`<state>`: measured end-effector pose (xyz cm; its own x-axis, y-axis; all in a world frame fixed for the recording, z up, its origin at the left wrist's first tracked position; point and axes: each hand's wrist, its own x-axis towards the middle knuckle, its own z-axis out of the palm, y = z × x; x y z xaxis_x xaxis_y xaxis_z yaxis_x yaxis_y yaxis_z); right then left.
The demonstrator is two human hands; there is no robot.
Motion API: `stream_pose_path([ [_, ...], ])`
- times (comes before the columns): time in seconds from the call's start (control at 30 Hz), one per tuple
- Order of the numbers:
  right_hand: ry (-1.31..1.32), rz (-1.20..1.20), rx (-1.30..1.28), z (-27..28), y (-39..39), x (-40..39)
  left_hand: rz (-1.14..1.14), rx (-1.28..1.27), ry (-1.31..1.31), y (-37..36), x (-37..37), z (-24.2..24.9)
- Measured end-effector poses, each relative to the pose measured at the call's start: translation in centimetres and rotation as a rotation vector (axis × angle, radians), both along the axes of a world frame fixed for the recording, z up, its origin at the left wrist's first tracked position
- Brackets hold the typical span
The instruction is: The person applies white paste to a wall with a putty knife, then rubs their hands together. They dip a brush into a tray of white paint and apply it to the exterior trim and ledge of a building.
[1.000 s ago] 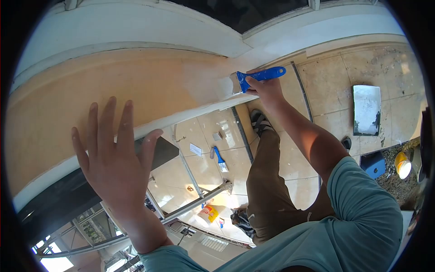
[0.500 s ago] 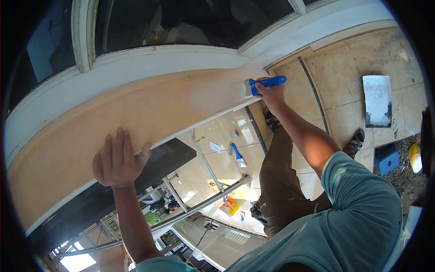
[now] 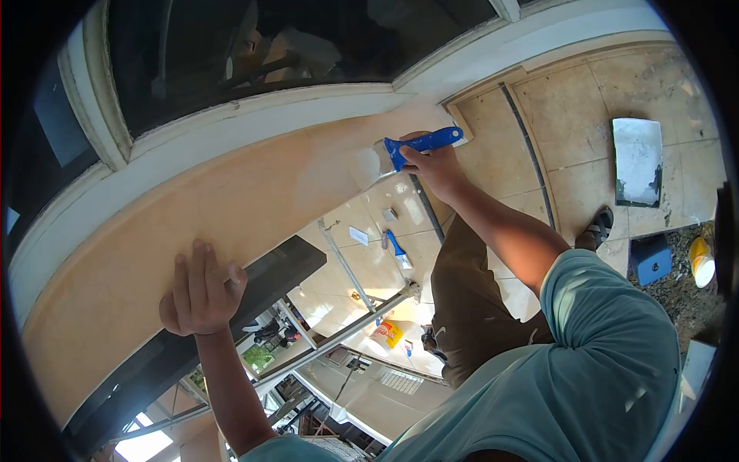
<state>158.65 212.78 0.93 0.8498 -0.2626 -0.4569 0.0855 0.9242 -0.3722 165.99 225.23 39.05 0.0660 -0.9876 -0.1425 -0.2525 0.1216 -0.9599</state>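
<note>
A long beige ledge (image 3: 177,204) runs under the window, with a paler, whitish patch toward its right end. My right hand (image 3: 433,165) is wrapped round the blue handle of a wide brush or scraper (image 3: 423,145); its working end lies against the ledge near the outer edge. At the left, my left hand (image 3: 203,291) rests on the ledge by its front edge, fingers stretched out and holding nothing.
Metal scaffold bars (image 3: 350,266) cross below the ledge. On the tiled floor lie another blue brush (image 3: 399,250), a yellow-and-white bucket (image 3: 385,335) and a white-smeared tray (image 3: 638,162). A blue stool (image 3: 651,260) stands at the right, near a yellow container (image 3: 701,262).
My right hand has shifted left with the blue tool along the ledge. The view has shifted slightly. My left hand still rests on the ledge.
</note>
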Motion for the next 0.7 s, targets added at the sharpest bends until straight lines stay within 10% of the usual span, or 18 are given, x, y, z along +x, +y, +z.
stream_pose_path([
  [0.1,0.2,-0.06,-0.087,-9.7,-0.5,-0.9,-0.007,0.002,-0.003,-0.1,0.0,-0.1],
  [0.17,0.503,0.099,-0.621,-10.8,-0.6,-1.4,-0.011,0.003,-0.005,-0.1,0.1,-0.1],
  [0.27,0.277,0.006,-0.79,-0.8,0.4,-1.5,0.001,0.011,0.002,0.0,0.1,0.0],
  [0.37,-0.192,-0.091,-0.381,7.4,1.3,-3.4,-0.001,0.014,-0.015,0.2,0.2,0.0],
  [0.5,0.003,-0.067,-0.089,0.0,0.0,-2.3,0.007,0.021,-0.019,0.0,0.1,0.0],
  [0.7,0.521,0.143,-0.716,-8.3,-1.0,-2.3,0.0,0.019,-0.011,-0.2,0.2,-0.2],
])
